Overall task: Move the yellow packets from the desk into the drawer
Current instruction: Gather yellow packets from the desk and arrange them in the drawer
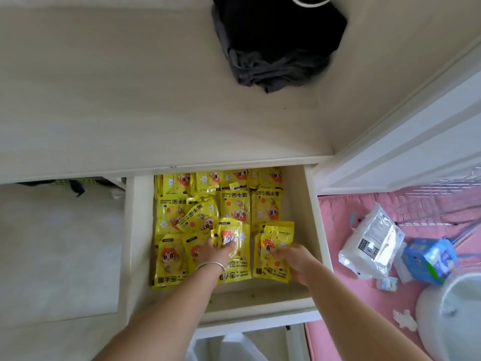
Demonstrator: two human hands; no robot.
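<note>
Yellow glossy foil packets [234,204] printed with a red cartoon figure lay crowded across the floor of the open cream wooden drawer [316,230], in overlapping rows from the far wall to the near edge. None showed on the pale wooden tabletop [130,100], which carried only a crumpled dark grey cloth [276,48] at its far side.

We had both hands down in the drawer. Our left hand [217,252], with a silver bangle [210,267] at the wrist, rested on the near middle stack, fingers curled over the top packet. Our right hand [291,259] pinched a packet [277,246] at the near right, tilted up off the pile.

We judged the main risk to be the loose, slippery heap: a raised or tilted packet could catch under the tabletop edge when the drawer closed, and pressing one stack could slide its neighbours askew. A packet might also slip over the low near wall.
</note>
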